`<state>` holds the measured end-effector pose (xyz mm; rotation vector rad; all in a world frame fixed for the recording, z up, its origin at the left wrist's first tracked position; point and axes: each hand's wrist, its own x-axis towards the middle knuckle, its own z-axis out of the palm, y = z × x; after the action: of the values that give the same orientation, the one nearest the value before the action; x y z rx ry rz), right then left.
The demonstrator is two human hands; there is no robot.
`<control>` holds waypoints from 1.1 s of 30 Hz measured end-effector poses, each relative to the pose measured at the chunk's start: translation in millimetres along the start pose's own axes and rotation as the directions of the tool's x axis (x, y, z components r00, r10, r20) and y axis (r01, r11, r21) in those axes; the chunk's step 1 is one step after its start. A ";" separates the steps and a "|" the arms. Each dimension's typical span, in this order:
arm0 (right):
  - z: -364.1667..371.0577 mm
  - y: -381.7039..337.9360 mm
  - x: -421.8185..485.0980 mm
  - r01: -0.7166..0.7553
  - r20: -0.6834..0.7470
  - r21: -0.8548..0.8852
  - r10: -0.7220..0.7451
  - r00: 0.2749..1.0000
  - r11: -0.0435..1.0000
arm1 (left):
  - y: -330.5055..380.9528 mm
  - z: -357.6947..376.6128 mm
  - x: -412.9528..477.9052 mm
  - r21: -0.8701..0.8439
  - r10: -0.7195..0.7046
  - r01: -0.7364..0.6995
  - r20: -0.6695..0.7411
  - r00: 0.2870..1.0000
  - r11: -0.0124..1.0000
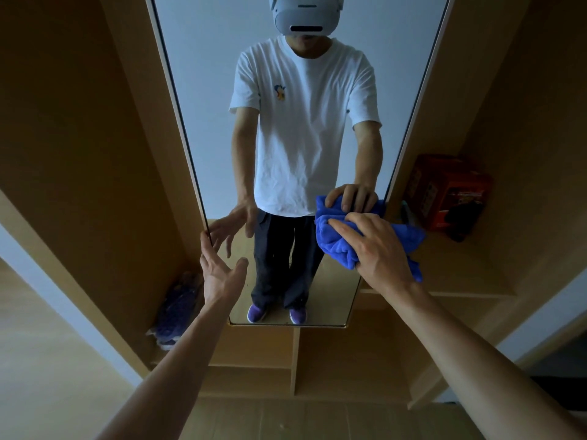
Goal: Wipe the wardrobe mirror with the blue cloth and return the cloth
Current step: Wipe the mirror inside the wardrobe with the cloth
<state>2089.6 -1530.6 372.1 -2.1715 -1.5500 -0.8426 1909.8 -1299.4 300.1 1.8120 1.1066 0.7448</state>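
Note:
A tall wardrobe mirror (pixel 203 90) fills the middle of the head view, framed by light wooden panels. My right hand (pixel 378 246) presses a bunched blue cloth (pixel 336 239) against the glass near the mirror's lower right edge, fingers spread over the cloth. My left hand (pixel 219 268) is held with straight fingers at the mirror's lower left edge, fingertips touching the frame. The glass reflects a person in a white T-shirt, dark trousers and a headset, along with both hands and the cloth.
A red box (pixel 444 192) stands on a wooden shelf (pixel 451 265) to the right of the mirror. A purple bag (pixel 178 309) lies in the left compartment. Below the mirror are wooden compartments (pixel 349 360) with a vertical divider.

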 end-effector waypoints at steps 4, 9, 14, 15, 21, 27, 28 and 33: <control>20.3 -1.2 -20.6 -0.014 0.064 0.014 0.013 0.998 1.000 | -2.6 0.8 0.6 0.017 0.014 -0.014 -0.003 1.000 1.000; 35.4 -2.5 -33.1 -0.056 0.100 0.050 0.051 0.994 0.997 | -7.1 -1.6 4.5 0.020 0.016 -0.017 0.005 1.000 1.000; 33.1 -2.4 -34.9 -0.252 0.074 0.213 0.241 0.968 0.944 | -7.9 -7.2 3.9 0.008 0.021 -0.021 0.035 0.999 1.000; 30.8 -2.9 -34.6 -0.299 0.046 0.248 0.297 0.954 0.921 | -7.4 -8.8 3.4 -0.004 0.027 -0.027 0.044 0.999 1.000; 14.4 -2.4 -24.2 -0.469 -0.116 0.470 0.579 0.807 0.748 | -5.5 -13.8 1.3 -0.024 0.036 -0.035 0.050 0.998 0.999; 8.1 -6.1 -19.0 -0.501 -0.147 0.514 0.647 0.748 0.697 | -5.1 -15.1 -1.3 -0.037 0.053 -0.052 0.045 0.998 0.998; 9.8 -6.3 -18.5 -0.503 -0.148 0.508 0.647 0.748 0.699 | -4.9 -16.0 -1.0 -0.036 0.056 -0.054 0.052 0.997 0.998; 19.5 -10.4 -15.1 -0.493 -0.163 0.536 0.658 0.735 0.685 | -2.8 -21.2 2.6 -0.054 0.078 -0.073 0.096 0.992 0.996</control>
<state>2081.6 -1526.6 346.8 -1.8461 -0.6891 -0.5197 1892.5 -1288.7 307.2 1.8360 0.9514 0.7139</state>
